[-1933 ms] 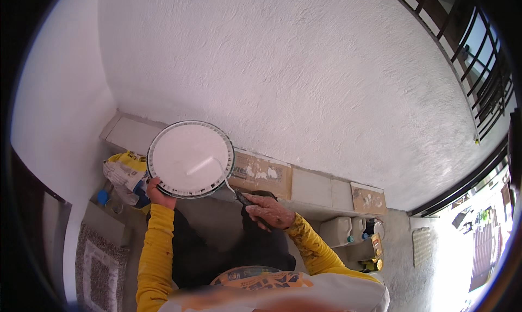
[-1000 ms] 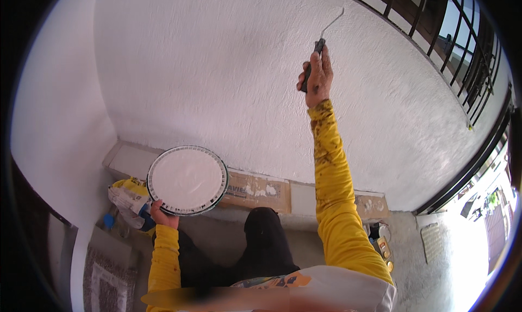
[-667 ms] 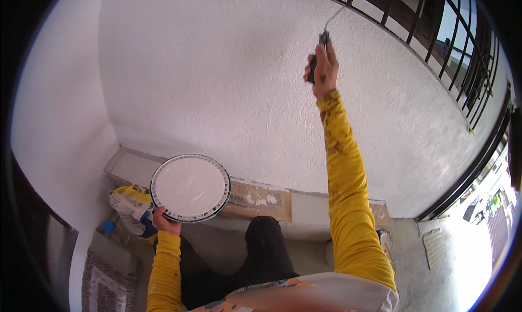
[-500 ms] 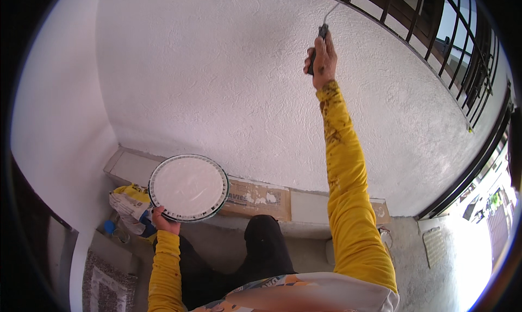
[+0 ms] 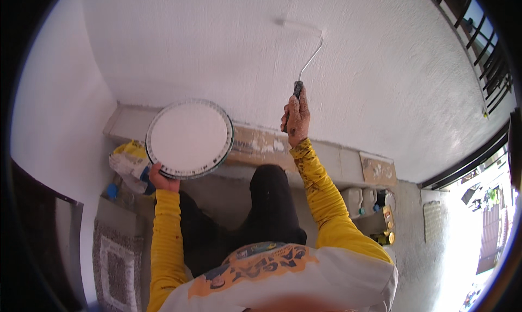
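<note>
My left hand (image 5: 161, 177) grips the round white paint lid (image 5: 190, 139) from below, level. My right hand (image 5: 296, 115), clamped on the roller (image 5: 302, 27) handle, has dropped lower, rolling paint down the wall (image 5: 217, 45).

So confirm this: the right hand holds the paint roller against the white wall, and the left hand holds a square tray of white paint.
Not quite. The head view shows the left hand holding a round paint bucket lid covered in white paint, not a square tray. The right hand does hold the paint roller against the white wall.
</note>
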`<state>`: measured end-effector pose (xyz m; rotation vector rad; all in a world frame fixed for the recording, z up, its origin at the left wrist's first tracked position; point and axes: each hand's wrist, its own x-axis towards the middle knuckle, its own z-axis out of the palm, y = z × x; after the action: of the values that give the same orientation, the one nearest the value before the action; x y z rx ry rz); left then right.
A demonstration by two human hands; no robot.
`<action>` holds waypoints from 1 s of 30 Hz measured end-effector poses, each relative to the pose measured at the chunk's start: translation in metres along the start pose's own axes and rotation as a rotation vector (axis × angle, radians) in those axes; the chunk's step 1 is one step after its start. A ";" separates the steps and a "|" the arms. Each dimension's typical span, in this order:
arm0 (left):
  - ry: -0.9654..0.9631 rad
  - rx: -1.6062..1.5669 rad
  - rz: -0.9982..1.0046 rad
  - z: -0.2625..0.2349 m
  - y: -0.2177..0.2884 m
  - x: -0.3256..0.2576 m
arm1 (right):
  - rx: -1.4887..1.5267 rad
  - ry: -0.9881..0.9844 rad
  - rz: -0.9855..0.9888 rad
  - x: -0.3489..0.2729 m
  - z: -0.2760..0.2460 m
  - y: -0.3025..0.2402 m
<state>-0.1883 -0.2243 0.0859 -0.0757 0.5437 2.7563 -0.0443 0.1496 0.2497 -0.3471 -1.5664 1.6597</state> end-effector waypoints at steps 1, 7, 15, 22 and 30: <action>-0.024 0.012 -0.001 0.000 0.000 0.000 | -0.013 0.014 0.045 -0.014 -0.002 0.016; 0.093 0.030 -0.011 0.006 0.001 0.000 | -0.033 0.032 0.319 -0.088 -0.016 0.086; 0.143 0.019 -0.029 0.013 0.002 -0.005 | 0.143 0.116 0.706 -0.130 -0.021 0.144; 0.047 0.035 0.007 0.010 -0.004 -0.001 | 0.152 0.035 0.629 -0.108 -0.023 0.098; 0.013 -0.001 -0.019 0.012 -0.006 0.002 | -0.067 -0.548 0.707 -0.142 -0.020 -0.032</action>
<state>-0.1886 -0.2144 0.0943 -0.0985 0.5419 2.7393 0.0708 0.0613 0.2297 -0.5598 -2.0505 2.3909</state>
